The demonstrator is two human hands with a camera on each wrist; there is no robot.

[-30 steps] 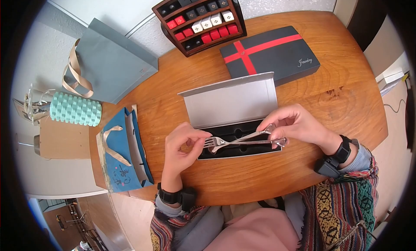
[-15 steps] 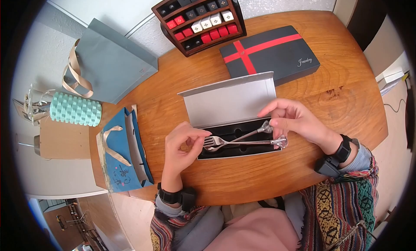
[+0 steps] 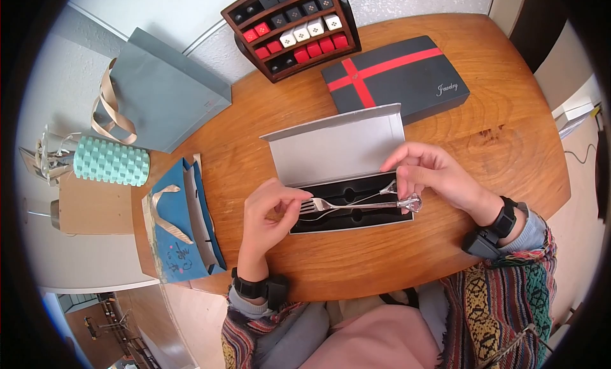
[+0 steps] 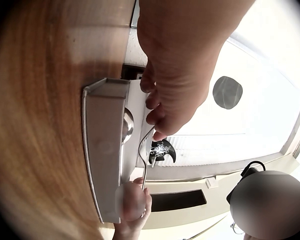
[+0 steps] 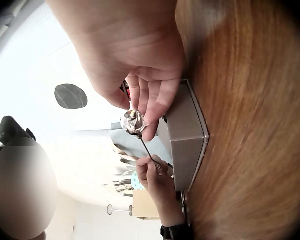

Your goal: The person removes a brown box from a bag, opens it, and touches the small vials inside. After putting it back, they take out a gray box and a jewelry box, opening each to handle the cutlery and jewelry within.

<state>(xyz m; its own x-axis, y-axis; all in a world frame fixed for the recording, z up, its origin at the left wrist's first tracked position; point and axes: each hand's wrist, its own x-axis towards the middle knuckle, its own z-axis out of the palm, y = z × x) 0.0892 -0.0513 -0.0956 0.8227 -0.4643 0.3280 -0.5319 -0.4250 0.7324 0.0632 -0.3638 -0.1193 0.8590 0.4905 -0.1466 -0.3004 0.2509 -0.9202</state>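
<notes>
A silver fork (image 3: 356,205) is held level over an open box (image 3: 356,227) with a black insert. The left hand (image 3: 268,217) pinches its tines; the right hand (image 3: 439,178) has thumb and fingers at its ornate handle end (image 3: 412,203), also seen in the right wrist view (image 5: 133,121). Below the fork a spoon (image 3: 387,188) lies in the box, its handle end by the right fingers and its bowl near the left. The left wrist view shows the spoon's bowl (image 4: 128,126) just inside the box wall (image 4: 105,150).
Behind the open lid (image 3: 337,146) lies a dark box with red ribbon (image 3: 407,79). A wooden rack (image 3: 291,35) of small boxes stands at the back. To the left are a grey bag (image 3: 165,92), a blue bag (image 3: 181,222) and a turquoise cylinder (image 3: 111,160).
The spoon has left the right fingers and dropped lower into the box, away from the fork. The right hand has shifted slightly up and back; the left has barely moved.
</notes>
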